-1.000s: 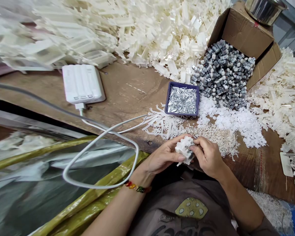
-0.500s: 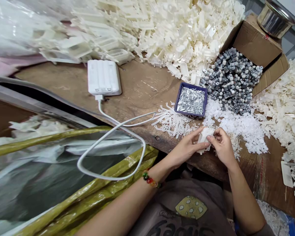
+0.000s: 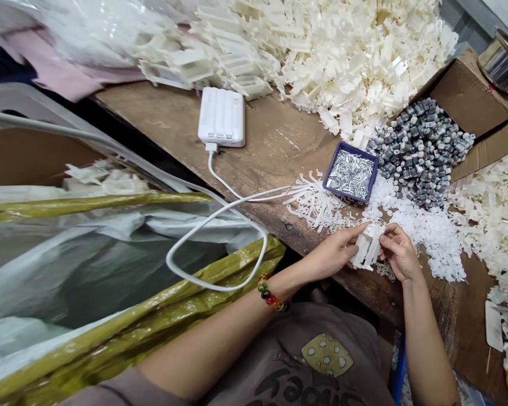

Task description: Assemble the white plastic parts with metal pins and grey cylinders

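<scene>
Left hand (image 3: 342, 248) grips one side of the white plastic part (image 3: 367, 248) over the near edge of the table (image 3: 262, 129); the right hand (image 3: 400, 251) pinches its opposite side between thumb and finger. I'd keep the left steady and work the right fingertips gently, lest the thin plastic bend. Compared with a second ago, I see it farther from the shirt (image 3: 279, 332), its slotted side now showing.

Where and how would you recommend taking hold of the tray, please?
I'd suggest its left rim: come to the tray from the left, where bare table borders the far half; grey parts crowd the right. Being open and holding loose pins, it's probably best kept level.
</scene>
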`<action>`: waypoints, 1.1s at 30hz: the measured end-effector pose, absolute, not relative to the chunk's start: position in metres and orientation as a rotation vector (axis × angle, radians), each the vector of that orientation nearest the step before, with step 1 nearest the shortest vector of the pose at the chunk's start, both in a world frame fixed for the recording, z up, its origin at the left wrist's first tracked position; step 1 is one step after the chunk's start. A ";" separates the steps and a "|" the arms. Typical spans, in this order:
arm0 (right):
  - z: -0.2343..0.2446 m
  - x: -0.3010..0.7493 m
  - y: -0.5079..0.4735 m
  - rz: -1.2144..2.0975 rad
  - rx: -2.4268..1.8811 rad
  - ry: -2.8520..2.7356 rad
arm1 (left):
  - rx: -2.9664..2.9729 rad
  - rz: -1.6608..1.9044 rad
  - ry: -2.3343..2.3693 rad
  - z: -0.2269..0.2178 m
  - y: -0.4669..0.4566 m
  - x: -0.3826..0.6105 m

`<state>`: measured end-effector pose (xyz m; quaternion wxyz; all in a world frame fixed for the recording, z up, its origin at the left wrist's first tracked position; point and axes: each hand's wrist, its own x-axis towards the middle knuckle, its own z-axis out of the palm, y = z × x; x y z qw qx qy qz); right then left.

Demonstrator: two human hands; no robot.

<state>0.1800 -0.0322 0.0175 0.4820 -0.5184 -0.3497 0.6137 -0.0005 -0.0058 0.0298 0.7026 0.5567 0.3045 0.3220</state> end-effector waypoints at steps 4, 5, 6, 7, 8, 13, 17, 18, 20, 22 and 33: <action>0.019 0.179 -0.033 1.492 -1.278 -0.887 | 1.232 0.690 0.669 0.030 -0.006 -0.002; 0.019 0.178 -0.033 1.468 -1.284 -0.893 | 1.230 0.698 0.685 0.030 -0.007 -0.002; 0.018 0.176 -0.034 1.437 -1.290 -0.900 | 1.233 0.710 0.703 0.030 -0.008 -0.002; 0.017 0.174 -0.036 1.402 -1.295 -0.910 | 1.237 0.723 0.715 0.029 -0.009 -0.002; 0.016 0.171 -0.037 1.367 -1.296 -0.922 | 1.237 0.741 0.721 0.029 -0.010 -0.001; 0.013 0.160 -0.042 1.223 -1.331 -1.031 | 1.054 0.811 0.748 0.026 -0.015 0.004; 0.030 0.151 -0.045 1.149 -1.423 -1.273 | 0.729 0.706 0.592 0.020 -0.011 -0.001; 0.036 0.148 -0.046 1.086 -1.472 -1.373 | 0.665 0.683 0.545 0.018 -0.009 -0.004; 0.046 0.139 -0.050 0.857 -1.597 -1.575 | 0.569 0.662 0.465 0.014 -0.006 -0.009; 0.052 0.128 -0.054 0.567 -1.708 -1.722 | 0.512 0.668 0.434 0.009 -0.005 -0.012; 0.049 0.106 -0.059 0.193 -1.696 -1.882 | 0.529 0.698 0.460 -0.005 -0.005 -0.021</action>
